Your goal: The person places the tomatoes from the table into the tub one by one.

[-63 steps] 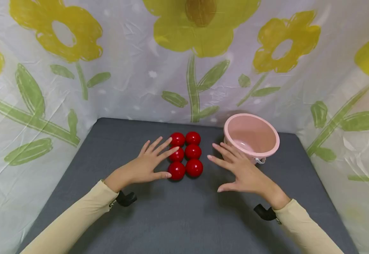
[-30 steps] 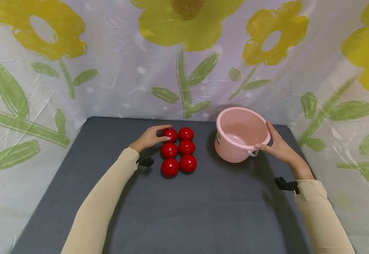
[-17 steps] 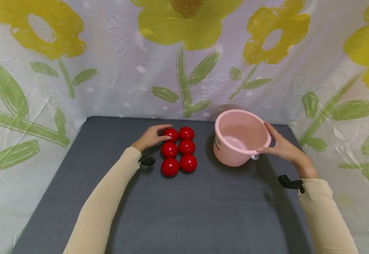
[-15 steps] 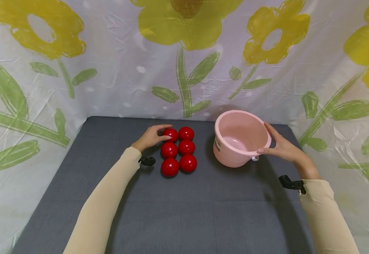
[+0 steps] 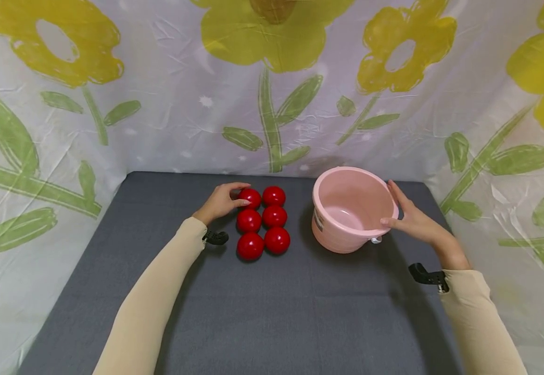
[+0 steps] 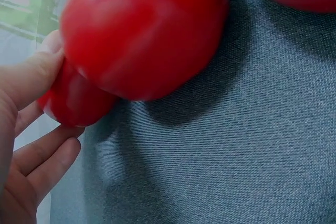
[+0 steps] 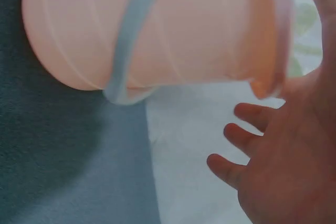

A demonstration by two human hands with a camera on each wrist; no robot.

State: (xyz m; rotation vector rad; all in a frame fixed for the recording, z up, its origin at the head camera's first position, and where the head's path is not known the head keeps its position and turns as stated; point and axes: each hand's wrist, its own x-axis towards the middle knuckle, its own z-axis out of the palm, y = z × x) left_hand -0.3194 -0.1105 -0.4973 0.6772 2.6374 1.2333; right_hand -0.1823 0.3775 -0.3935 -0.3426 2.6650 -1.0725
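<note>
**Grey table with balls and bucket**

A grey cloth table (image 5: 262, 312) is carrying six red balls (image 5: 263, 222), lying in two rows close together. A pink bucket (image 5: 352, 209) is tilting just right of them, its base touching the cloth.

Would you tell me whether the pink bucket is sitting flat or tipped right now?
Tipped. The pink bucket leans toward the red balls, its mouth angled that way, while the right hand holds its rim. It looks empty inside.

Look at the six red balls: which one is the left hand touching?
The far-left ball, in the back row of the block nearest the wall. The left hand curls round it; the other five lie untouched.
</note>
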